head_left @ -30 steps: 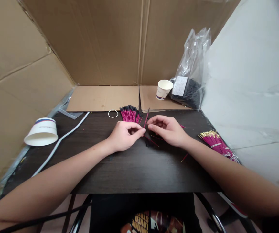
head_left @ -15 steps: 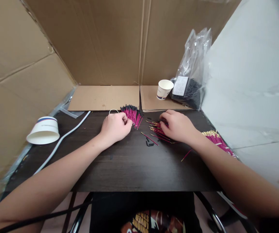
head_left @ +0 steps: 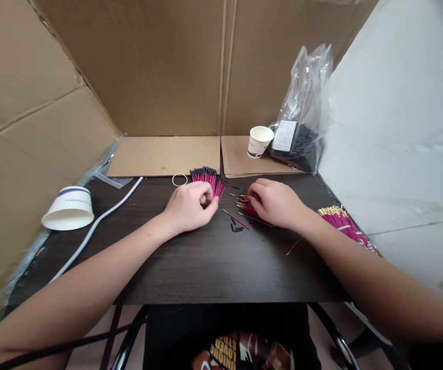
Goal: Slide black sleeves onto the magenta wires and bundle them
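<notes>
On a dark wooden table (head_left: 206, 262), my left hand (head_left: 188, 206) rests with its fingers curled, next to a fanned bundle of pink wires with black caps (head_left: 207, 180). What the fingers hold, if anything, is hidden. My right hand (head_left: 277, 201) lies palm down over a small loose pile of pink gold-tipped wires (head_left: 244, 204), fingertips curled onto them. A single pink wire (head_left: 236, 220) and a few short black sleeves (head_left: 236, 227) lie between the hands.
A larger bundle of gold-tipped pink wires (head_left: 342, 227) lies at the right edge. A paper cup (head_left: 258, 141) and a plastic bag of black parts (head_left: 302, 128) stand at the back. An overturned paper bowl (head_left: 68, 208), a white cable (head_left: 98, 223) and a rubber band (head_left: 179, 179) lie left. Cardboard walls surround.
A second ago both hands met at the centre holding one wire. The left hand went to the capped bundle, then drew back slightly; the right went to the loose pile.
</notes>
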The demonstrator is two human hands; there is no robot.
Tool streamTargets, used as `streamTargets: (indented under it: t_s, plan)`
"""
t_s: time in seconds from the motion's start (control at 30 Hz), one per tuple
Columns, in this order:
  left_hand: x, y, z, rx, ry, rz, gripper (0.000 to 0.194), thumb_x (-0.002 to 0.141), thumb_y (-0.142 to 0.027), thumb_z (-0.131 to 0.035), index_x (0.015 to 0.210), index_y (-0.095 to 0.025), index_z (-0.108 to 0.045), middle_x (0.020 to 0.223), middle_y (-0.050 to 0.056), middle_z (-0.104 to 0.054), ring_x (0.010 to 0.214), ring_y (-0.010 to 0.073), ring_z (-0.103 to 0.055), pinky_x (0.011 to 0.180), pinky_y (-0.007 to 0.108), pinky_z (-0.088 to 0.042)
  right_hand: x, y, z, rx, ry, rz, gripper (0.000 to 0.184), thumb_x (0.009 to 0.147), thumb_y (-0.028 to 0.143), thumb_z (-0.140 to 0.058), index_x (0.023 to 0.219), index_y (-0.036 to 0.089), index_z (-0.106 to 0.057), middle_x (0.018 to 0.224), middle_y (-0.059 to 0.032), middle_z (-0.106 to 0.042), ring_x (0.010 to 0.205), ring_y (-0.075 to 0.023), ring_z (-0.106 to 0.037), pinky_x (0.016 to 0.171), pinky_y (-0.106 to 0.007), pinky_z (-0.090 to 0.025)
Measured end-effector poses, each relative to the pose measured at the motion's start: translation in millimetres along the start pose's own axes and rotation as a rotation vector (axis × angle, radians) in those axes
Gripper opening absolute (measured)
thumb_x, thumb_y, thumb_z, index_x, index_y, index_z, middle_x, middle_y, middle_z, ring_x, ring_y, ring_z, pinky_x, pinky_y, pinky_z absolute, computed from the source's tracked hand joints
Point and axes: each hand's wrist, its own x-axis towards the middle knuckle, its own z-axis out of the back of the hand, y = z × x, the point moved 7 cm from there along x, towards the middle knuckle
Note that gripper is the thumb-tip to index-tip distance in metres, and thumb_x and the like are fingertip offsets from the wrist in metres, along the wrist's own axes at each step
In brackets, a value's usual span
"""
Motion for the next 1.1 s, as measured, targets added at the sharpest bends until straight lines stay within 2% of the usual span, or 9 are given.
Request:
streamTargets:
  t_s: [0.1,0.17,0.27,0.43,0.63,0.77,0.93,1.0,1.1]
  plan:
    - [-7.8,-17.8,-15.4,-0.145,0.178,-0.195,0.021,0.103,-0.034,-0.065,0.102,-0.018,-0.079,0.095,0.007,-0.072,0.083,0.0150,-0.064,0.081,0.031,-0.052,0.1,0.7,0.1,-0.010,-0.026,0.017,0.020,0.108,0.026,-0.060,0.106,0.013,-0.075,0.107,-0.0110,-0.068,0.089,-0.0153,-0.058,0.073,-0.029,-0.030]
    - [-12.4,-22.4,-23.4,-0.173,0.269,-0.245,0.026,0.107,-0.035,-0.063,0.114,-0.020,-0.083,0.108,0.009,-0.075,0.093,0.0172,-0.070,0.088,0.034,-0.057,0.0,0.9,-0.1,-0.009,-0.045,0.025,0.021,0.109,0.026,-0.059,0.107,0.013,-0.075,0.107,-0.0114,-0.068,0.090,-0.0159,-0.058,0.074,-0.028,-0.030]
    - [-15.6,-23.6,-27.7,-0.157,0.319,-0.276,0.031,0.109,-0.037,-0.061,0.124,-0.025,-0.086,0.118,0.010,-0.075,0.098,0.0184,-0.072,0.089,0.035,-0.058,-0.5,2.9,1.3,0.016,-0.094,0.059,0.022,0.110,0.026,-0.056,0.108,0.012,-0.074,0.108,-0.0129,-0.069,0.096,-0.0180,-0.059,0.079,-0.028,-0.036]
    - [-17.4,-25.6,-28.5,-0.127,0.362,-0.317,0.030,0.109,-0.032,-0.063,0.127,-0.031,-0.087,0.122,0.008,-0.073,0.097,0.0162,-0.071,0.085,0.033,-0.057,-2.2,7.9,5.7,0.048,-0.194,0.141,0.025,0.111,0.028,-0.053,0.106,0.011,-0.071,0.107,-0.0139,-0.070,0.100,-0.0200,-0.061,0.089,-0.032,-0.042]
    - [-16.6,-24.7,-30.0,-0.141,0.371,-0.294,0.027,0.109,-0.038,-0.063,0.113,-0.026,-0.087,0.122,0.008,-0.074,0.095,0.0168,-0.071,0.087,0.035,-0.058,-4.7,12.3,7.7,0.140,-0.249,0.174,0.031,0.116,0.033,-0.045,0.114,0.013,-0.069,0.102,-0.0096,-0.073,0.090,-0.0164,-0.062,0.086,-0.031,-0.042]
    - [-15.9,-23.9,-31.5,-0.134,0.407,-0.270,0.029,0.111,-0.038,-0.060,0.109,-0.021,-0.083,0.124,0.008,-0.073,0.097,0.0181,-0.073,0.090,0.036,-0.058,-5.4,14.0,6.8,0.226,-0.259,0.165,0.034,0.119,0.036,-0.043,0.122,0.014,-0.069,0.112,-0.0091,-0.074,0.097,-0.0154,-0.066,0.086,-0.029,-0.044]
    - [-15.5,-24.9,-32.7,-0.113,0.434,-0.271,0.028,0.113,-0.036,-0.054,0.109,-0.018,-0.076,0.123,0.010,-0.072,0.098,0.0191,-0.072,0.088,0.035,-0.056,-4.2,16.5,0.5,0.283,-0.212,0.207,0.030,0.117,0.033,-0.046,0.119,0.014,-0.069,0.112,-0.0098,-0.073,0.098,-0.0151,-0.066,0.087,-0.029,-0.047]
    - [-15.2,-25.7,-32.2,-0.132,0.423,-0.254,0.026,0.112,-0.034,-0.054,0.107,-0.017,-0.073,0.118,0.009,-0.073,0.097,0.0193,-0.071,0.086,0.034,-0.055,-4.8,17.7,1.5,0.315,-0.227,0.233,0.027,0.116,0.032,-0.047,0.117,0.014,-0.068,0.110,-0.0094,-0.073,0.096,-0.0145,-0.065,0.087,-0.028,-0.048]
    - [-14.8,-23.0,-30.6,-0.257,0.386,-0.117,0.022,0.113,-0.033,-0.054,0.107,-0.017,-0.069,0.098,0.004,-0.074,0.078,0.0139,-0.065,0.075,0.030,-0.051,-6.9,21.2,4.4,0.340,-0.244,0.270,0.025,0.115,0.030,-0.049,0.111,0.013,-0.068,0.104,-0.0079,-0.071,0.093,-0.0134,-0.063,0.086,-0.028,-0.048]
